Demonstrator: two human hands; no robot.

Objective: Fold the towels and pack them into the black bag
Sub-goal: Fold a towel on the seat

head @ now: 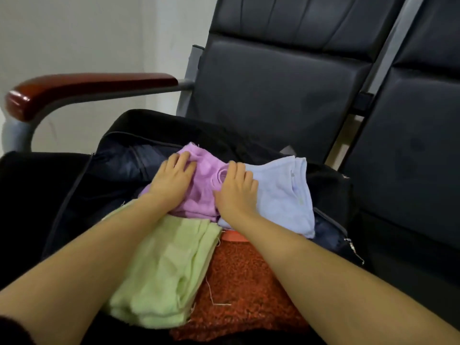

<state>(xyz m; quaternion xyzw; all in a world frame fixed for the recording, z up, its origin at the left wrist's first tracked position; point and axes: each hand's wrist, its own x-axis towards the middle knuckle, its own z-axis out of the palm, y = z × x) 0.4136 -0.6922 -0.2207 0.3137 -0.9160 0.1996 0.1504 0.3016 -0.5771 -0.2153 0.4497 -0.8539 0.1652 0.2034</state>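
My left hand [171, 179] and right hand [236, 186] press flat, fingers spread, on the pink towel [201, 192] inside the open black bag [119, 155], which sits on the dark bench [273, 95] seat beside the wooden armrest [87, 88] and pale wall [74, 33].

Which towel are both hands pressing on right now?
The pink towel: left hand and right hand rest on it; green, blue and orange ones lie alongside.

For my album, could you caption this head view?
Both hands press a pink towel into the open black bag.
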